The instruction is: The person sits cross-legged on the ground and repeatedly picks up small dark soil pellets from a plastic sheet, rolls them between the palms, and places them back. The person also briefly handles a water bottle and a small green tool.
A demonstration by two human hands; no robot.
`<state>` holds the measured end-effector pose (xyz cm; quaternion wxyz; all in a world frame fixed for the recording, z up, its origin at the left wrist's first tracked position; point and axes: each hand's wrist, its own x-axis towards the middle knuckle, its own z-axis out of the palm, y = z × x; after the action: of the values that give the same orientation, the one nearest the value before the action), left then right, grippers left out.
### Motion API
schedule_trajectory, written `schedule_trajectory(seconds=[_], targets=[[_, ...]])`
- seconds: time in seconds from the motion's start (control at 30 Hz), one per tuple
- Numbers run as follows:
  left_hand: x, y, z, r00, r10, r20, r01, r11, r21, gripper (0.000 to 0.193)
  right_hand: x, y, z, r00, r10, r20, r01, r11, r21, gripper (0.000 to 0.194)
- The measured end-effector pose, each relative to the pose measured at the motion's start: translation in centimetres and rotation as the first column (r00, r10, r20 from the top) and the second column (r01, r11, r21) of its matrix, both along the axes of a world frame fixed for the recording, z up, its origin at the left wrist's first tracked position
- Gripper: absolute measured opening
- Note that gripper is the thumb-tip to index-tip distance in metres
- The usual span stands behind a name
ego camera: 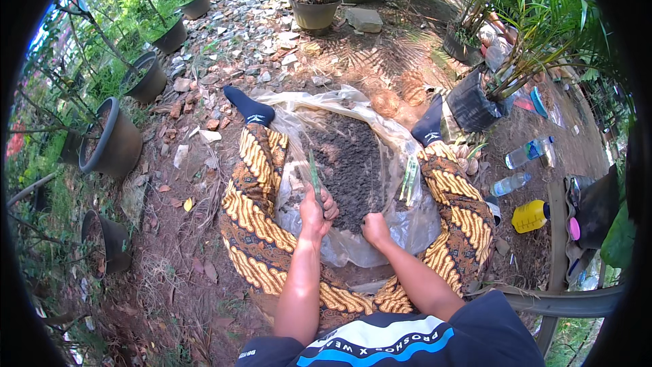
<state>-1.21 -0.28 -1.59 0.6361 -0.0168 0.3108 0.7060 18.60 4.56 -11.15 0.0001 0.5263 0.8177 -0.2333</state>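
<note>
Dark loose soil [346,163] lies on a clear plastic sheet [407,229] spread between my legs. My left hand [317,210] is closed around the lower end of a narrow green leaf [314,168], which points away from me over the soil's left side. My right hand [376,228] rests with curled fingers at the near right edge of the soil; whether it holds anything is hidden. Several green leaf strips [409,181] lie on the sheet's right side, near my right leg.
Potted plants line the left, one in a large grey pot [114,137]. At right are a black plant bag [473,102], two plastic bottles [527,153], a yellow bottle [530,216] and a metal rail [565,303]. Coconut husks [385,103] and stones [239,51] lie ahead.
</note>
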Motion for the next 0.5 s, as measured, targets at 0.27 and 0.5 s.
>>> schedule_trajectory(seconds=[0.27, 0.5], targets=[[1.0, 0.2, 1.1, 0.998, -0.057, 0.018, 0.058, 0.997, -0.046, 0.057, 1.0, 2.8, 7.6, 0.625, -0.647, -0.437, 0.23, 0.688, -0.688, 0.025], [1.5, 1.3, 0.3, 0.985, -0.172, 0.022, 0.168, 0.978, 0.122, 0.037, 2.6, 2.5, 9.8, 0.183, -0.881, -0.436, -0.081, 0.428, -0.9, 0.023]])
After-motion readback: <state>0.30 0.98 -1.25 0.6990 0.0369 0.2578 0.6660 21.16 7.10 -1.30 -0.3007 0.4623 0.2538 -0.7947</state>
